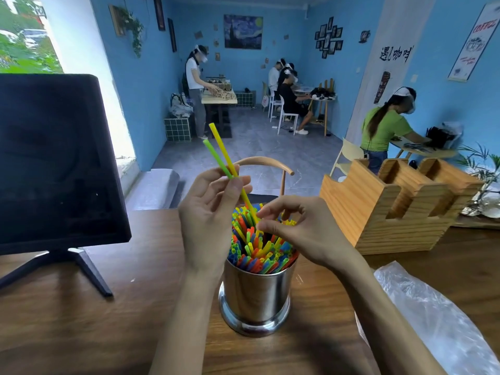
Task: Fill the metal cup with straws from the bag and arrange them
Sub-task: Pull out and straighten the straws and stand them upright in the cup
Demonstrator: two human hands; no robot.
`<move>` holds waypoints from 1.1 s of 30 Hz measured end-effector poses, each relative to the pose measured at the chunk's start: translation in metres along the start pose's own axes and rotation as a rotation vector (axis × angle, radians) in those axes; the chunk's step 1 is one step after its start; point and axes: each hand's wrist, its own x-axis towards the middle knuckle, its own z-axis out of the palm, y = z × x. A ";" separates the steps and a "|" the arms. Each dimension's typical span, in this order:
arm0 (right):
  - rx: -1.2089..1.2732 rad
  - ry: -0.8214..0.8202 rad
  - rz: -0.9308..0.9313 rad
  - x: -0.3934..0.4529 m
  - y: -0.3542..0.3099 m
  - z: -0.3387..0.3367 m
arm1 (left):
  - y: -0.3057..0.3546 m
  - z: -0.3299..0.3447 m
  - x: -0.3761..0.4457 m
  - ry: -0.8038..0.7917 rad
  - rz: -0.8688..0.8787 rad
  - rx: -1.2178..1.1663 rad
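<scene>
left hand (213, 209): raised above the cup, pinching a green straw (216, 157) and a yellow straw (230, 169)
right hand (292, 226): fingertips curled, pinching straw tops
metal cup (255, 293): packed, on wooden table (81, 320)
plastic bag (438, 315): right

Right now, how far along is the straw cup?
Mostly done: the shiny metal cup is packed with mixed-colour plastic straws. In hand: the left hand pinches a green straw and a yellow straw; the right hand fingers the straw tops. Left: seat those two and even up. The clear plastic bag looks empty.
</scene>
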 end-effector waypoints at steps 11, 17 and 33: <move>-0.070 0.027 0.377 0.017 0.025 -0.005 | -0.012 -0.003 -0.002 -0.319 0.076 0.514; -0.021 0.111 0.333 0.021 0.020 -0.008 | -0.012 -0.008 0.000 -0.381 0.063 0.629; 0.444 0.796 -0.250 0.014 -0.038 -0.024 | -0.011 -0.010 0.000 -0.319 0.137 0.784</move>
